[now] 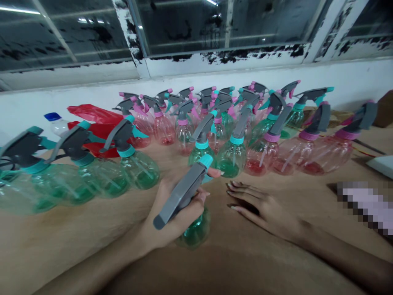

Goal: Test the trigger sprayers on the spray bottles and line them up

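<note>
Head view: our left hand [189,215] is wrapped around the sprayer top of a green spray bottle [196,233], nearest us mid-worktop [92,225]. Our right hand [270,209] lies palm-down, fingers loosely spread, holding nothing. We seem to be steadying the bottle; moving it calls for a firm grip. Other bottles [164,129] crowd the left and far edges; bare room opens towards the near right corner.
</note>
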Tool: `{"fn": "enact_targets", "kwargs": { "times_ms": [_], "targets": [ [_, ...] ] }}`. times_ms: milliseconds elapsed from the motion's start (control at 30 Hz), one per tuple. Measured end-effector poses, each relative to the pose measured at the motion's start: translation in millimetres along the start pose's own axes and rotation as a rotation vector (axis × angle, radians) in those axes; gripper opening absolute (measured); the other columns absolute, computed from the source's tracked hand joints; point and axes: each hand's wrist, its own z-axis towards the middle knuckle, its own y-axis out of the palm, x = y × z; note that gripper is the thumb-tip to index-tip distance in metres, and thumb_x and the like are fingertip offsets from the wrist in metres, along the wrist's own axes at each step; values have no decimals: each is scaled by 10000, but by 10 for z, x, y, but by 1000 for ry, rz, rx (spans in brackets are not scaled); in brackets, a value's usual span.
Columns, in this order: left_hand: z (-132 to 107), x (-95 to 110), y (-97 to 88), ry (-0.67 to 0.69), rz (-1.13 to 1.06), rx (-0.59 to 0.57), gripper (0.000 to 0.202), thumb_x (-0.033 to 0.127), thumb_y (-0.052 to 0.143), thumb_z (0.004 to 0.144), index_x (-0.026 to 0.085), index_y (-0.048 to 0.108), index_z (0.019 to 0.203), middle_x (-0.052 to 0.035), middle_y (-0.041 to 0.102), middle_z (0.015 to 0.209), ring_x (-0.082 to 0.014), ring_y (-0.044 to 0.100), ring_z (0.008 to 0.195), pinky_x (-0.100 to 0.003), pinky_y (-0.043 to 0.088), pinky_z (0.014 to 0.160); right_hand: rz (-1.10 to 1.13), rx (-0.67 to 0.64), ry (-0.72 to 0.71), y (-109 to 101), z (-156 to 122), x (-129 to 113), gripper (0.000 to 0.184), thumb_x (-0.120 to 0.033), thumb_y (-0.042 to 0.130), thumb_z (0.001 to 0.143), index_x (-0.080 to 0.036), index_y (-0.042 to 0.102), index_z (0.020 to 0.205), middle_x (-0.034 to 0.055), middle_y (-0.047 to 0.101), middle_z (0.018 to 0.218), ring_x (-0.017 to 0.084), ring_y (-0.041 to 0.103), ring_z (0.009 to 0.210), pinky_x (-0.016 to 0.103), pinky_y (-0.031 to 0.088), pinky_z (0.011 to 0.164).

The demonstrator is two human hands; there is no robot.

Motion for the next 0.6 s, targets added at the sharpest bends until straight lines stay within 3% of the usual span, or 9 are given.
{"fn": "enact_targets", "kwargs": {
  "times_ms": [300,600],
  "targets": [
    [-22,-15,1,26,40,-12,250,219,440,790,263,679,846,3,556,657,-171,562,625,-350,507,734,-15,-3,3,10,-6,9,393,-355,460,925,-193,497,1281,56,533,1338,205,431,1276,422,398,1053],
    [-10,-7,5,34,34,-12,266,226,439,796,268,697,844,14,529,618,-163,535,574,-323,500,666,5,15,-4,15,-7,16,394,-348,478,916,-206,497,1283,52,544,1328,213,439,1270,431,401,1049]
  ]
}}
